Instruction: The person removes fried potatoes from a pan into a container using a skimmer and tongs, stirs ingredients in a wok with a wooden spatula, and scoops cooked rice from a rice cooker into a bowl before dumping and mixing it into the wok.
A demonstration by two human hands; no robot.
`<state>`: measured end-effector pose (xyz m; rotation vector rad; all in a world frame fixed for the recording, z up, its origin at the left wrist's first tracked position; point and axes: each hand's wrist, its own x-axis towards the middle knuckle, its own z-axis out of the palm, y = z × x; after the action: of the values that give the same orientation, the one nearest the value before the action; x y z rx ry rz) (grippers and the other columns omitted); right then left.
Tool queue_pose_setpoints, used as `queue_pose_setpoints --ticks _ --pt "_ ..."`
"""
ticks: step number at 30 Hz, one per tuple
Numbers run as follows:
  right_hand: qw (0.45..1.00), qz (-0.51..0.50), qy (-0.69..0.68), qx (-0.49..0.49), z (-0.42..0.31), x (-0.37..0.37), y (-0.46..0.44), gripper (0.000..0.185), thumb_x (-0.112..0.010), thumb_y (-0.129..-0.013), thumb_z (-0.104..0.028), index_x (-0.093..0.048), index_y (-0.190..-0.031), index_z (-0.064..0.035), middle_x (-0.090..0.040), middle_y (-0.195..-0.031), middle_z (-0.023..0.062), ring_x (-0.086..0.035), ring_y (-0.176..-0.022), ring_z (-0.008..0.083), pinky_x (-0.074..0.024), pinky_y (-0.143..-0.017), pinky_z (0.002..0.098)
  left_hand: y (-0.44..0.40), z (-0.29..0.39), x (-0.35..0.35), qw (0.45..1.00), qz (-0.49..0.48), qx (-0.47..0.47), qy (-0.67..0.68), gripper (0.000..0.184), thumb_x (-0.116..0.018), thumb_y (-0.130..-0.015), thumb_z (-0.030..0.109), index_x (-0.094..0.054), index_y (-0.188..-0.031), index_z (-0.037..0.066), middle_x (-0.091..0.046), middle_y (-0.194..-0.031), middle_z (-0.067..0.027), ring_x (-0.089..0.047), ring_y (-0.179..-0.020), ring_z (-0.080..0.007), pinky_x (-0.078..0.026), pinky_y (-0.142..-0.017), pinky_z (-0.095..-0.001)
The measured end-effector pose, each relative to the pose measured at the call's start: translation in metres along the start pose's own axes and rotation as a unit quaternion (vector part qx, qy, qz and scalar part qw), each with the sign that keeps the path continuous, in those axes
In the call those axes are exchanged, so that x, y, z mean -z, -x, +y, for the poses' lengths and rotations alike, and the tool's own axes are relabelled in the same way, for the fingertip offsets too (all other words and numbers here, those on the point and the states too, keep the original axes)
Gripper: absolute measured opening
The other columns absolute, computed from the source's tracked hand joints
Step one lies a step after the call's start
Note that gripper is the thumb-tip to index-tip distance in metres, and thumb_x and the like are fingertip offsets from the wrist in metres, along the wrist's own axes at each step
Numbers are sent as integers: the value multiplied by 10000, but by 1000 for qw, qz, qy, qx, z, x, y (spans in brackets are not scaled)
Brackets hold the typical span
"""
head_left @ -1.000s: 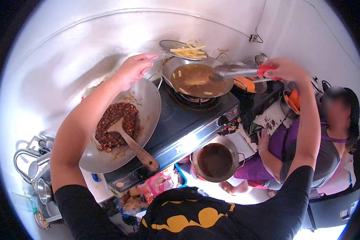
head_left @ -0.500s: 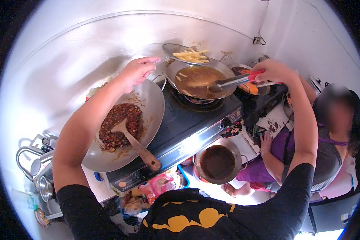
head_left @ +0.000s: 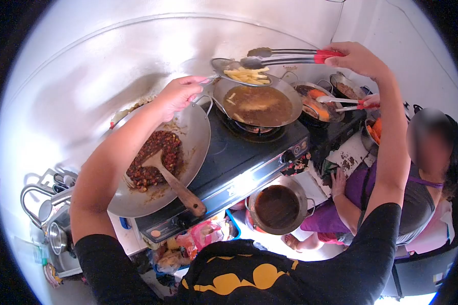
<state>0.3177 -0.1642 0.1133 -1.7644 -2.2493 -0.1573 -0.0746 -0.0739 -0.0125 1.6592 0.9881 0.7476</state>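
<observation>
My left hand grips the thin handle of a round strainer. Pale yellow fries lie in the strainer, above the back edge of a wok of brown oil. A few pale pieces float in that oil. My right hand is closed on the red grips of metal tongs. The tongs' tips are apart, over the strainer beside the fries. Below my left arm, a large wok holds a dark red chopped mixture with a wooden spatula resting in it.
At the right sits a person, one hand holding other tongs at a pan with orange pieces. A pot of dark liquid stands below the black stove. Packets fill a blue basket.
My right hand has raised the tongs out of the oil wok and moved them back over the strainer. The strainer has shifted slightly right. The other person's tongs are now clearly visible.
</observation>
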Motion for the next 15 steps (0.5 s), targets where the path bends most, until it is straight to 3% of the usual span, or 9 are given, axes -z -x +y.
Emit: queue_pose_setpoints --ticks 4,7,10,13,15 --pt "996 88 2 19 6 -8 5 504 -635 -798 -423 -600 -1132 -47 -662 -973 143 -617 -895 260 -465 -814 359 -3 -1 -1 1000 6 -11 22 432 -534 -829 146 -536 -1250 51 -405 -624 67 -284 -470 -17 -211 -399 -180" --pt "987 145 11 -65 11 -2 25 488 -639 -802 -396 -595 -1143 -49 -659 -1012 146 -619 -939 268 -462 -841 359 -2 0 4 999 15 -15 25 429 -540 -826 148 -542 -1245 56 -411 -633 64 -289 -474 -20 -209 -399 -180" --pt "990 76 16 -114 44 6 42 463 -629 -810 -319 -576 -1174 -39 -650 -1035 122 -592 -942 207 -444 -864 317 -3 2 11 999 24 -17 16 428 -548 -822 156 -549 -1239 64 -413 -634 65 -290 -474 -21 -207 -400 -178" --pt "988 -7 34 -149 65 0 51 447 -625 -808 -300 -583 -1153 -18 -651 -1003 128 -593 -927 208 -449 -851 319 -5 3 17 999 30 -19 18 432 -555 -814 165 -554 -1235 68 -412 -632 68 -289 -474 -19 -205 -403 -176" --pt "980 -36 -53 -191 54 -17 50 443 -633 -800 -318 -603 -1118 -11 -654 -983 138 -605 -912 223 -464 -828 342 -4 4 18 999 29 -24 24 437 -558 -809 168 -554 -1234 68 -410 -630 71 -287 -473 -19 -203 -406 -175"
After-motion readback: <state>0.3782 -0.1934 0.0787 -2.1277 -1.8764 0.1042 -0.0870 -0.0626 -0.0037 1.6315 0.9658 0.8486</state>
